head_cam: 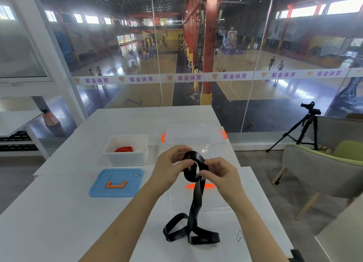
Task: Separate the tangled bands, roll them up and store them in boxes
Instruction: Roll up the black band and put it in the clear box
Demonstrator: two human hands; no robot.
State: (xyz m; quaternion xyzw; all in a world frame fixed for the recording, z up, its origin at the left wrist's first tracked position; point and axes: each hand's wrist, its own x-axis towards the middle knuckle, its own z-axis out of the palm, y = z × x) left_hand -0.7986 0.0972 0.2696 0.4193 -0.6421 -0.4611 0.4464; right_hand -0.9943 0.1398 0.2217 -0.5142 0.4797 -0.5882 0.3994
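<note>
Both hands, left hand [172, 164] and right hand [220, 172], apparently pinch the half-rolled black band [193, 168].

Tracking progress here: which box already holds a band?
The white box on the left: a red band lies in it. The clear box with orange clips shows none.

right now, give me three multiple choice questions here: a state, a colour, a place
1. The black band is: A fully rolled; B partly rolled, tail on the table; C lying untouched.
2. The handle on the blue lid is: A orange; B black; C white.
3. The red band lies: A on the blue lid; B in the white box; C tangled in the black band.
Answers: 1 B, left hand and right hand grip a coil, tail trailing down; 2 A, orange against blue; 3 B, red shows inside it.
</note>
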